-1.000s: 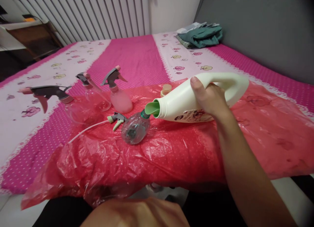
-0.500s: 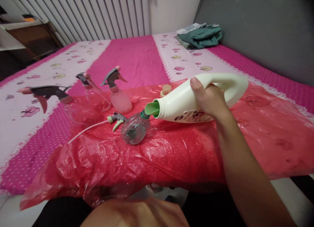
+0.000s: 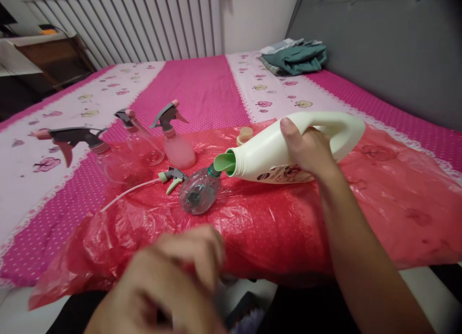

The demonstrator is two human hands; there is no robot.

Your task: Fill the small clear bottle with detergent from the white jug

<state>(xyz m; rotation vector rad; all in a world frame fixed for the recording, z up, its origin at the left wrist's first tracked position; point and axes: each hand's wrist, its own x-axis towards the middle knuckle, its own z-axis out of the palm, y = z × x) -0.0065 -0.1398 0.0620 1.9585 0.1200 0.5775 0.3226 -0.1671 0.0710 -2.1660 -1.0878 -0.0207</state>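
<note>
My right hand is wrapped round a cream detergent jug, which lies tilted with its green spout pointing left. The spout meets the green-ringed neck of a small clear spray bottle, leaning over on the red plastic sheet. Just left of that bottle lies a loose trigger sprayer head in grey and pale green, its thin tube trailing left. My left hand is in the near foreground, fingers bent and smeared by motion, apart from the bottle; whether it holds anything is hidden.
Behind and left stand a spray bottle of pink liquid and a clear spray bottle; another clear spray bottle leans nearer. A cap sits behind the jug. The red plastic sheet covers the pink bedspread; folded clothes lie farther back.
My left hand has risen from the bottom edge toward the front of the red sheet. The jug and the tilted bottle keep practically the same position; the view has shifted slightly.
</note>
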